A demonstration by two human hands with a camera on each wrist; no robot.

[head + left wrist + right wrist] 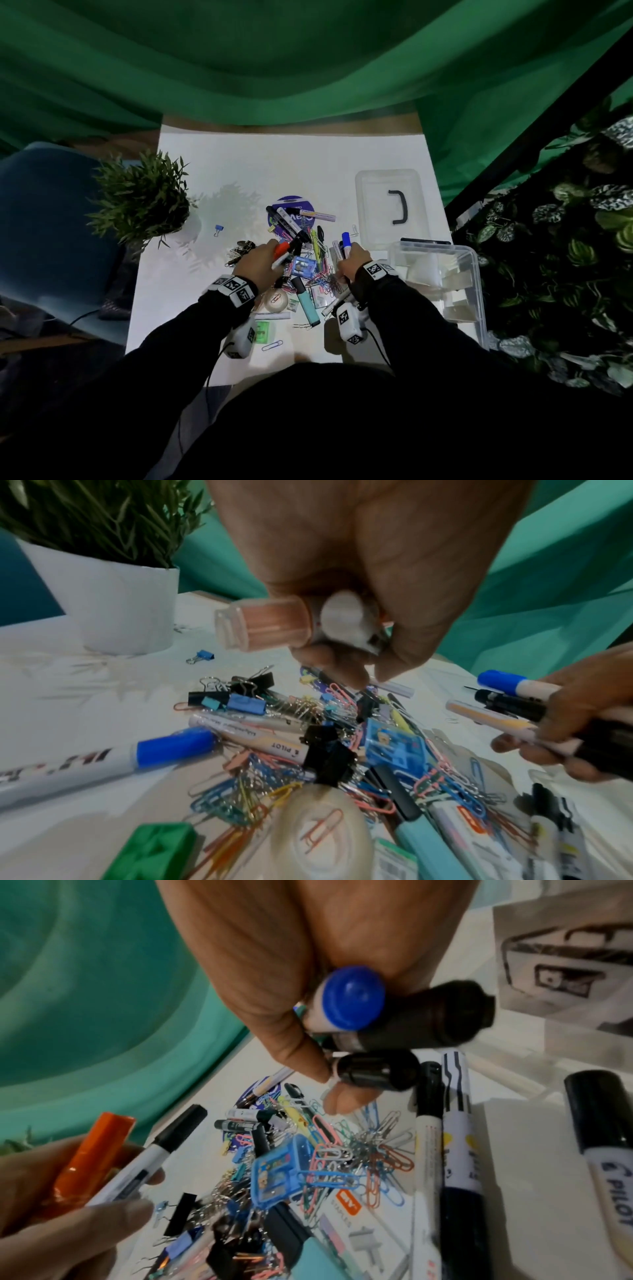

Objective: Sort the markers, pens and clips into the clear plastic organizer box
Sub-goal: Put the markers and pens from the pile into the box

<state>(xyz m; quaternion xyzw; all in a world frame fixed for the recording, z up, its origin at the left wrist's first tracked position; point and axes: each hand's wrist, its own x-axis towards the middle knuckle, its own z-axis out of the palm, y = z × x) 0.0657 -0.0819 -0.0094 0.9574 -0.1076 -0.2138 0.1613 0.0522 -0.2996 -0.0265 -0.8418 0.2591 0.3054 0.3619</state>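
Both forearms reach forward over the heap of coloured paper clips (322, 277). The left hand (260, 260) curls around an orange-capped marker (281, 249) and a black-capped pen (164, 1139). The right hand (352, 262) clasps a blue-capped marker (346, 241) with two black-ended markers (421, 1020), beside the clear plastic organizer box (478, 274).

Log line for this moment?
left hand: holds orange marker | right hand: holds blue-capped marker | organizer box: no markers visible

The worktop (301, 161) is bare at twelve o'clock. A plant (144, 198) blocks ten o'clock, the lid (390, 205) two o'clock, the box (476, 274) three o'clock.
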